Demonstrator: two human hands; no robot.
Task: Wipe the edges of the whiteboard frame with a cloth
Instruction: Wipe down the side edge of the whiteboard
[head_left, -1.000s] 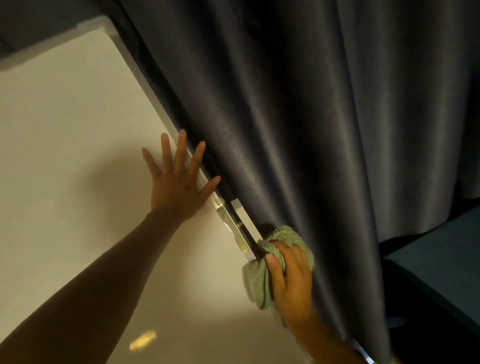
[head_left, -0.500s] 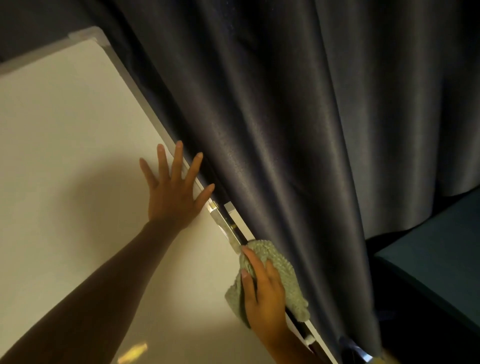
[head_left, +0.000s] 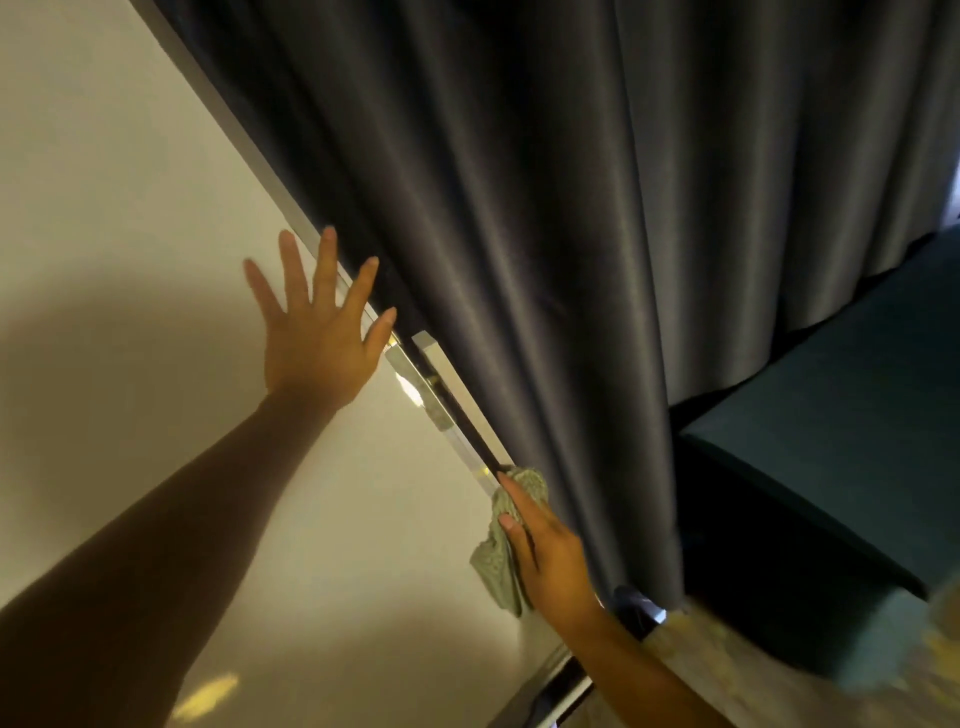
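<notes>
The whiteboard (head_left: 130, 260) fills the left half of the head view, and its silver frame edge (head_left: 249, 150) runs diagonally from top left to bottom right. My left hand (head_left: 317, 338) lies flat on the board with fingers spread, its fingertips touching the frame. My right hand (head_left: 545, 556) presses a green cloth (head_left: 498, 561) against the lower stretch of the frame's right edge. The cloth is wrapped over the edge, and part of it hangs on the board side. A metal bracket (head_left: 426, 395) sits on the frame between my two hands.
A dark grey curtain (head_left: 571, 208) hangs directly behind the frame edge and brushes my right hand. A dark teal seat or cushion (head_left: 831, 441) stands at the right. Light patterned floor (head_left: 753, 675) shows at the bottom right, beside the board's lower corner (head_left: 561, 680).
My right hand has slid the cloth down along the frame's right edge toward the lower corner. My left hand has stayed flat on the board. The view has tilted downward.
</notes>
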